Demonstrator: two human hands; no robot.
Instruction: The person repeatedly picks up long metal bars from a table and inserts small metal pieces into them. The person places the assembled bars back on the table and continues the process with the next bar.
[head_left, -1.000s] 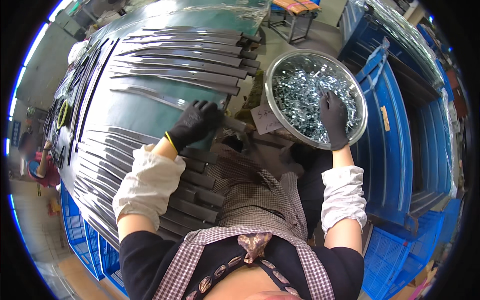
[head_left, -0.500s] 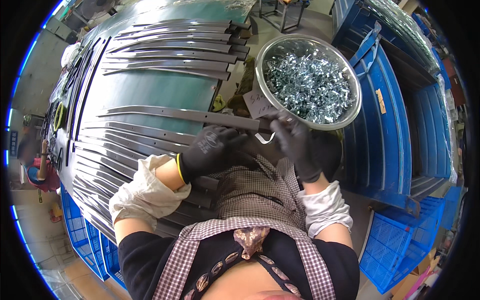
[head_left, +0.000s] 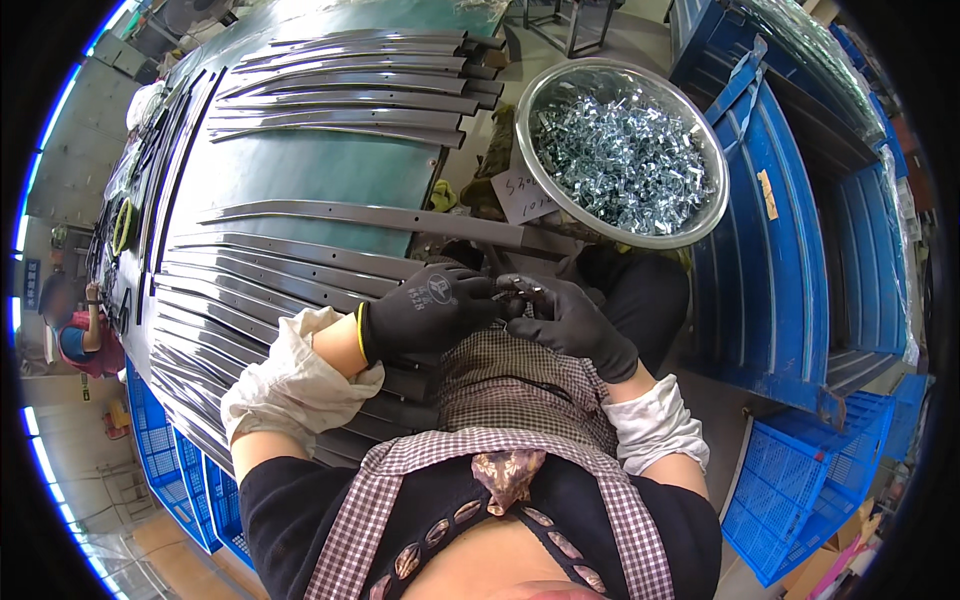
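My left hand [head_left: 437, 307], in a black glove, is held in front of the apron, its fingers curled and pointing to the right. Facing it, my right hand [head_left: 578, 325], gloved the same way, is closed around something small and dark, too hidden to name. The fingertips of both hands almost meet over it; whether the left fingers grip it too is unclear. Just beyond the hands, a long dark grey strip [head_left: 390, 218] lies on the green table [head_left: 330, 185], with its end jutting past the table's edge. Neither hand touches that strip.
A large metal bowl [head_left: 722, 180] full of small shiny metal clips [head_left: 620, 155] stands at the far right. More dark strips [head_left: 350, 100] lie in rows on the table. Blue metal bins [head_left: 770, 230] and a blue plastic crate [head_left: 775, 490] are on the right. Another person [head_left: 85, 335] is far left.
Both hands have left the long strip's end and come together nearer my body. A white curled piece by the right hand is no longer in sight.
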